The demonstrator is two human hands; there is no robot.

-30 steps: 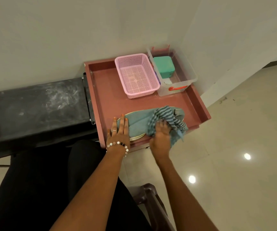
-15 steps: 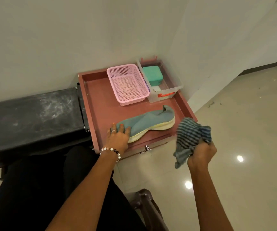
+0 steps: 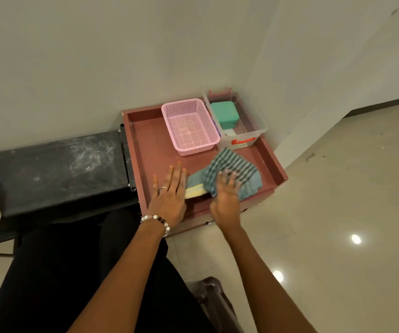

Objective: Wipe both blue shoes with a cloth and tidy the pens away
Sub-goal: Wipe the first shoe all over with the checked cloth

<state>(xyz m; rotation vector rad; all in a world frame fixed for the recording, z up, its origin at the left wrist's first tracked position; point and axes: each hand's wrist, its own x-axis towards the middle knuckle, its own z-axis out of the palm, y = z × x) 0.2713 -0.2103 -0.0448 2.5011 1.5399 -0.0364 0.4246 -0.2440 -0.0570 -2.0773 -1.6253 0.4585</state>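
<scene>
Blue shoe lies on its side along the near edge of the reddish tray-top table, mostly under the striped cloth. Left hand presses its toe flat-fingered; right hand, fingers spread, presses the cloth onto it.

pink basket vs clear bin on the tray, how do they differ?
The pink basket is opaque pink mesh; the clear bin is see-through with a red handle. The pink basket looks empty; the clear bin holds a green box. The pink basket sits left, the clear bin right in the corner. Both are rectangular, open-topped, side by side at the tray's back.
</scene>
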